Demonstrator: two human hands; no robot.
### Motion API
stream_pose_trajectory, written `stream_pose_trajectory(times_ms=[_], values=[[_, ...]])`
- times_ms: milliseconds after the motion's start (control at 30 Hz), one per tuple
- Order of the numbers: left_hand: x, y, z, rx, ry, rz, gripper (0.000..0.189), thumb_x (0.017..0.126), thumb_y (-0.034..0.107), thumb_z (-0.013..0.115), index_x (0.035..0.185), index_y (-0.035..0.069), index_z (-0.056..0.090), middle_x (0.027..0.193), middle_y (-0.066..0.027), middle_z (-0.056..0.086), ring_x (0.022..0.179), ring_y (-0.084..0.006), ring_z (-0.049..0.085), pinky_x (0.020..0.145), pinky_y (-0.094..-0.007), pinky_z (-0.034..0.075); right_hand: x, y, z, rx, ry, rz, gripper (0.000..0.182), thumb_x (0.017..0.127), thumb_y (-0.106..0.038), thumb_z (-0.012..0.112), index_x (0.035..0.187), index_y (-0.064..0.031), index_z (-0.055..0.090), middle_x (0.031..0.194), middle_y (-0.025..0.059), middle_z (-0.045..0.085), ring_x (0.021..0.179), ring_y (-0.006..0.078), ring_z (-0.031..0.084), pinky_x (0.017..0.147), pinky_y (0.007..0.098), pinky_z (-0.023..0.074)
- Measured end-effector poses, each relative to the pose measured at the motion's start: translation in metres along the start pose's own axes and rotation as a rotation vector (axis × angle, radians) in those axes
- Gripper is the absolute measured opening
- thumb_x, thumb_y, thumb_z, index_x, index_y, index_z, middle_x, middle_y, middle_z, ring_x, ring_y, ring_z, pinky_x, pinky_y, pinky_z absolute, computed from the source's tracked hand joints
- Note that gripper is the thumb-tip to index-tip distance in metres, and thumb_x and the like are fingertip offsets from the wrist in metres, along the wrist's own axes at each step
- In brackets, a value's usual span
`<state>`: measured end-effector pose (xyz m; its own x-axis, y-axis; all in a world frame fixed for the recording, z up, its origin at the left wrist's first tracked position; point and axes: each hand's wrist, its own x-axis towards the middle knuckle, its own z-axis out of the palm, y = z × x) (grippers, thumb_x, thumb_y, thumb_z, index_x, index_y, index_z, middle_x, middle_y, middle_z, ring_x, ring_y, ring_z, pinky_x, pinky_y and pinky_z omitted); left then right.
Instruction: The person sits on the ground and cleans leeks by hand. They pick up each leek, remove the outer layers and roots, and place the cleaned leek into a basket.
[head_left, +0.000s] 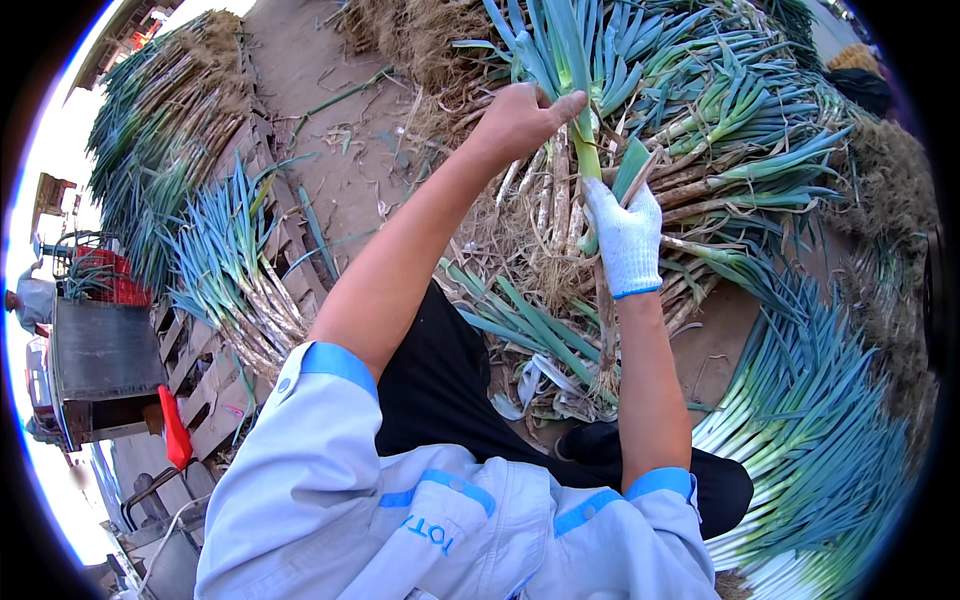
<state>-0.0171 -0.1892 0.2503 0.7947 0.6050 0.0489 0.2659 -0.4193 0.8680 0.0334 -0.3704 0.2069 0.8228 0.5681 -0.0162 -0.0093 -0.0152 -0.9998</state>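
Note:
A long green onion (586, 150) is held upright between my two hands, its leaves pointing away from me and its roots hanging near my right forearm. My bare left hand (529, 120) grips the upper stalk with thumb and fingers, just below where the leaves fan out. Lower down, my right hand (622, 229), in a white knitted glove, is closed around the same stalk. A loose strip of green leaf and a dry, brownish outer layer (641, 174) stick out from the gloved hand. Beneath both hands lie soil-covered onions (559, 191) with tangled roots.
Unpeeled onions (720, 142) are heaped ahead and to the right. Clean, white-stemmed onions (795, 420) lie at my right. More bundles (247, 277) rest on wooden pallets (202, 360) at left, near a red crate (112, 276). Trimmed leaves (540, 330) litter the ground before my legs.

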Motion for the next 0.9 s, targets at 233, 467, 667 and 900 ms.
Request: stream_pose_trajectory(times_ms=[233, 467, 667, 900], values=[[0.024, -0.043, -0.026, 0.114, 0.318, -0.098, 0.025, 0.083, 0.015, 0.056, 0.078, -0.006, 0.067, 0.065, -0.0176, 0.062, 0.059, -0.0241, 0.057, 0.061, -0.0422, 0.047, 0.002, 0.012, -0.028, -0.136, 0.157, -0.052, 0.028, 0.084, -0.019, 0.074, 0.102, 0.0012, 0.066, 0.079, 0.0075, 0.068, 0.069, 0.0154, 0.060, 0.068, 0.0332, 0.0498], [0.004, -0.150, -0.041, 0.473, -0.156, -0.288, 0.055, 0.081, 0.050, 0.068, 0.081, -0.006, 0.065, 0.088, -0.0233, 0.064, 0.080, -0.0288, 0.061, 0.071, -0.0430, 0.048, 0.003, -0.004, -0.050, -0.169, 0.250, -0.082, 0.027, 0.086, -0.021, 0.074, 0.101, 0.0001, 0.067, 0.080, 0.0084, 0.068, 0.066, 0.0176, 0.061, 0.063, 0.0329, 0.0496], [-0.006, 0.030, 0.082, -0.817, -0.065, -0.169, 0.038, 0.088, 0.030, 0.072, 0.093, -0.004, 0.054, 0.077, -0.0087, 0.052, 0.069, -0.0175, 0.053, 0.062, -0.0324, 0.046, -0.011, 0.004, -0.012, 0.107, 0.108, -0.172, 0.022, 0.092, -0.015, 0.066, 0.105, 0.0026, 0.066, 0.090, 0.0087, 0.070, 0.076, 0.0133, 0.062, 0.071, 0.0307, 0.0512], [0.029, 0.001, 0.045, -1.098, -0.003, -0.254, 0.008, 0.084, -0.002, 0.065, 0.083, -0.004, 0.057, 0.071, -0.0106, 0.054, 0.061, -0.0199, 0.054, 0.059, -0.0313, 0.050, -0.033, 0.005, -0.036, 0.199, -0.165, 0.101, 0.025, 0.095, -0.014, 0.063, 0.113, 0.0029, 0.062, 0.100, 0.0065, 0.065, 0.088, 0.0108, 0.061, 0.079, 0.0279, 0.0514]])
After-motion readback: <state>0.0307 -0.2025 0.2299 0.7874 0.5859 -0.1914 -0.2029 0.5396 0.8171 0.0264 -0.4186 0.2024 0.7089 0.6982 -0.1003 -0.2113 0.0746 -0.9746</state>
